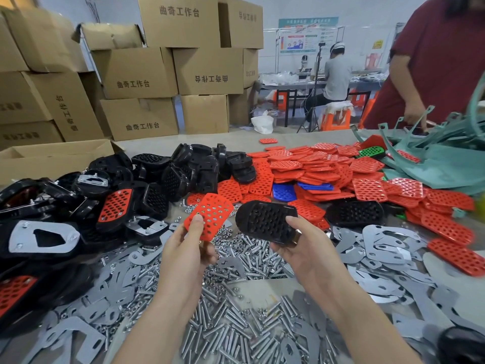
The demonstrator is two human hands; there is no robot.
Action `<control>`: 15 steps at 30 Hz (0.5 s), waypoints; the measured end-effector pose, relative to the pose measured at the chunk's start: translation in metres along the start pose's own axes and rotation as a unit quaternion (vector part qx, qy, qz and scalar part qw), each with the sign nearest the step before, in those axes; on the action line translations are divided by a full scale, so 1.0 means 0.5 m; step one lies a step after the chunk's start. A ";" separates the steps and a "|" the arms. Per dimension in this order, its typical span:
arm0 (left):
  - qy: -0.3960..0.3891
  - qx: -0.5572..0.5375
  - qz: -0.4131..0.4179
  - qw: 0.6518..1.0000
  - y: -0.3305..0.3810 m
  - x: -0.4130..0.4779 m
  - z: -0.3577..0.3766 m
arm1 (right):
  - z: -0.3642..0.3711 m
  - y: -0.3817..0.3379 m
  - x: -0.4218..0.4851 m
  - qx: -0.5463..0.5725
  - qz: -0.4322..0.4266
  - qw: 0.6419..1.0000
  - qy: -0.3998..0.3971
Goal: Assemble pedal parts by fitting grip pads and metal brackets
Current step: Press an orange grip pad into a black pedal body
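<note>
My left hand [189,248] pinches a red perforated grip pad [210,215] by its lower edge, thumb on top. My right hand [301,249] grips a black pedal body [266,222] with its holed face up, held just right of the pad; the two parts are apart. Both are raised above a heap of silver bolts and nuts [236,258]. Grey metal brackets [380,248] lie scattered to the right and left of the bolts.
A pile of red grip pads [328,166] with some blue ones [284,191] lies beyond. Black pedal bodies [199,164] and assembled pedals [115,206] crowd the left. Cardboard boxes [136,72] stand behind. A person in a dark red top [433,64] stands at far right by teal parts [441,158].
</note>
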State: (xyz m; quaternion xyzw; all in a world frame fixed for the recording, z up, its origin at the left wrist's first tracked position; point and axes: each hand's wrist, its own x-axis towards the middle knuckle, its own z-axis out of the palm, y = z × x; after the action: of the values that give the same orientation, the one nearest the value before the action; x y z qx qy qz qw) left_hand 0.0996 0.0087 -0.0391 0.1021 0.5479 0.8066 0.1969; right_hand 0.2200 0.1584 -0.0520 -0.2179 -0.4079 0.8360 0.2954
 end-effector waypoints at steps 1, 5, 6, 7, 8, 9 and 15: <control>-0.001 -0.015 -0.002 1.000 0.002 0.000 0.002 | 0.000 0.000 0.000 0.002 0.000 1.000 0.001; -0.024 -0.029 0.010 0.999 0.005 0.003 0.003 | -0.001 0.001 0.002 0.003 0.002 1.000 0.006; -0.034 -0.029 0.009 0.999 0.004 0.003 0.002 | -0.001 0.001 0.003 0.004 0.003 1.000 0.007; -0.046 -0.030 0.008 0.998 0.002 0.002 0.002 | -0.002 0.002 0.003 0.004 0.004 1.000 0.007; -0.055 -0.033 0.008 0.998 0.001 0.002 0.001 | -0.002 0.002 0.003 0.004 0.004 1.000 0.007; -0.059 -0.032 0.010 0.998 0.000 0.002 0.001 | -0.003 0.002 0.003 0.003 0.004 1.000 0.008; -0.050 -0.011 0.034 0.998 0.001 0.000 0.004 | -0.002 0.001 0.003 -0.002 0.007 1.000 0.011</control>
State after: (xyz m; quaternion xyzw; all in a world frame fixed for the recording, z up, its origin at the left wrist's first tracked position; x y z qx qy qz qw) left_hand 0.1001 0.0102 -0.0379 0.1583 0.5250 0.8126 0.1975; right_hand 0.2195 0.1599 -0.0532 -0.2302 -0.4053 0.8346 0.2937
